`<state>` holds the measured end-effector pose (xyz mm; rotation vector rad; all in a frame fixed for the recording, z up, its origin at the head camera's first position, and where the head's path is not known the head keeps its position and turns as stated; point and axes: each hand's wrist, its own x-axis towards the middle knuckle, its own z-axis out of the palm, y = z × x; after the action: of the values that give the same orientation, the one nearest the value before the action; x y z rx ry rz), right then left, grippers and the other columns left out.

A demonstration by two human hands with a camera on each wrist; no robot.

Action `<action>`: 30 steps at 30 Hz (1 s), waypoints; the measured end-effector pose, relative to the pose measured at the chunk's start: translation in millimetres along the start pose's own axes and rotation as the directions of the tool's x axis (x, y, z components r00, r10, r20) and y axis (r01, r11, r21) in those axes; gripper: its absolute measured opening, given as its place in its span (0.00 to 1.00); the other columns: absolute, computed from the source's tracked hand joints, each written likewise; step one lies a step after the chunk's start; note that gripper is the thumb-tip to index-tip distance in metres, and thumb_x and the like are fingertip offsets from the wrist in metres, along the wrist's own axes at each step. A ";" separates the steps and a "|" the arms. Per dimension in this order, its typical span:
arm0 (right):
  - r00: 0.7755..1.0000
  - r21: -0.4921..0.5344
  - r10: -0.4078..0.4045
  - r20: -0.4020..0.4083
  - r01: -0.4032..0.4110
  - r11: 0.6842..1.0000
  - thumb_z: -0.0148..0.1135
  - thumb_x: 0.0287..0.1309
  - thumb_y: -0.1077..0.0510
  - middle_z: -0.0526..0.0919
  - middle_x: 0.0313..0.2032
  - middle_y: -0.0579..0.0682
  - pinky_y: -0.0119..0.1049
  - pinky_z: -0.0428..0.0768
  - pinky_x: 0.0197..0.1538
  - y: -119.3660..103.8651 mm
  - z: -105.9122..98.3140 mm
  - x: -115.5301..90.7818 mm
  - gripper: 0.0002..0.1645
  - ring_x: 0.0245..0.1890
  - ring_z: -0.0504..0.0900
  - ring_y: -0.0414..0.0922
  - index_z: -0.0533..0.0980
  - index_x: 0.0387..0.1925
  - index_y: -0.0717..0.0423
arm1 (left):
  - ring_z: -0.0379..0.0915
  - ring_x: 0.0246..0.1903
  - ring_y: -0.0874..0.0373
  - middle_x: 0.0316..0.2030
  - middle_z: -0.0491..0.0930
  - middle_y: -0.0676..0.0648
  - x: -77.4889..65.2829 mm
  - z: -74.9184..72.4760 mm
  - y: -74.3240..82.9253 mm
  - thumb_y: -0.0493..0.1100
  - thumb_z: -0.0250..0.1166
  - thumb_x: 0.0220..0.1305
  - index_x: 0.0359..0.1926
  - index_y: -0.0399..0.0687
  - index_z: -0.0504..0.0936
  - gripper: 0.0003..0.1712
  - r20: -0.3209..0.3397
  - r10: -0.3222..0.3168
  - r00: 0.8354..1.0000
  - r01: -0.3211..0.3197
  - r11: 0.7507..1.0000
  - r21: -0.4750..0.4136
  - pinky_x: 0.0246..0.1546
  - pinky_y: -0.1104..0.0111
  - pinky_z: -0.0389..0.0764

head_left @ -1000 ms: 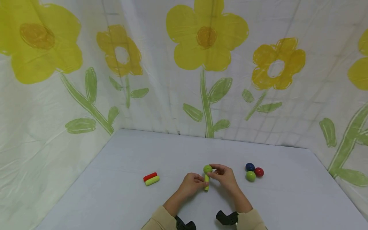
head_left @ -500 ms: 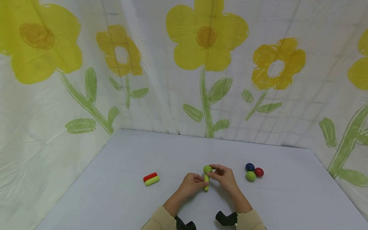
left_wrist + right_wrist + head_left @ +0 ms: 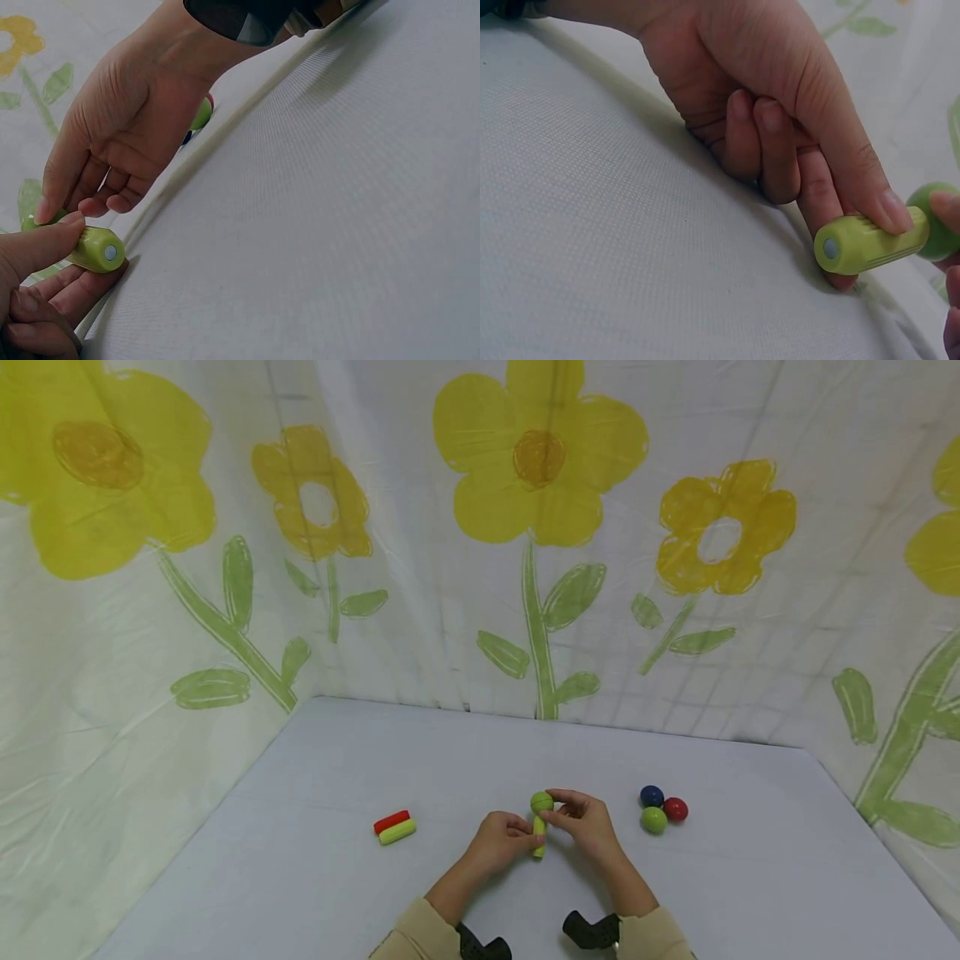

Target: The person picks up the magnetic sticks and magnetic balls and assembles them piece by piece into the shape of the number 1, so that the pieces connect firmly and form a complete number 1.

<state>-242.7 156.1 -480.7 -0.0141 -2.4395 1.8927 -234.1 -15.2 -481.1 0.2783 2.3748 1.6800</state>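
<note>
A green ball sits at the upper end of a short yellow-green ridged stick, and the two line up end to end. My left hand pinches the stick between thumb and fingers, as the right wrist view shows closely. A grey round disc marks the stick's near end. My right hand holds the ball between thumb and forefinger from the right side. In the right wrist view only the tips of the right hand's fingers show at the edge.
Left of the hands, a red stick and a yellow-green stick lie side by side. To the right a blue ball, a red ball and another green ball are grouped. A flowered curtain hangs behind the white table.
</note>
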 end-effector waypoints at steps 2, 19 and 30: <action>1.000 0.003 0.000 0.001 0.000 1.000 0.73 0.51 0.65 0.79 0.30 0.48 0.30 0.69 0.30 -0.2 -0.1 -0.2 0.20 0.30 0.73 0.42 0.81 0.48 0.65 | 0.75 0.26 0.62 0.25 0.83 0.46 -0.1 -0.1 -0.1 0.39 0.72 0.56 0.31 0.32 0.83 0.11 0.002 0.001 1.000 -0.001 1.000 0.002 0.28 0.69 0.74; 0.999 0.026 -0.037 0.008 0.037 0.999 0.72 0.52 0.64 0.83 0.45 0.58 0.30 0.72 0.31 -4.7 -10.5 -1.5 0.21 0.30 0.75 0.39 0.80 0.50 0.66 | 0.75 0.27 0.63 0.27 0.83 0.47 3.2 0.6 -4.2 0.39 0.72 0.56 0.33 0.32 0.83 0.12 0.003 -0.002 1.000 0.002 1.000 0.008 0.29 0.69 0.74; 1.000 -0.092 -0.026 0.001 0.026 0.995 0.72 0.53 0.62 0.83 0.41 0.59 0.30 0.71 0.29 -7.1 -25.7 1.6 0.22 0.30 0.73 0.41 0.80 0.50 0.65 | 0.74 0.26 0.63 0.26 0.83 0.46 2.3 0.9 -4.5 0.38 0.72 0.55 0.31 0.32 0.83 0.11 -0.006 0.013 1.000 -0.013 1.000 0.009 0.29 0.69 0.74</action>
<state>-242.9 179.3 -467.4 0.0129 -2.5116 1.7689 -236.2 -15.2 -485.8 0.2911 2.3911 1.6787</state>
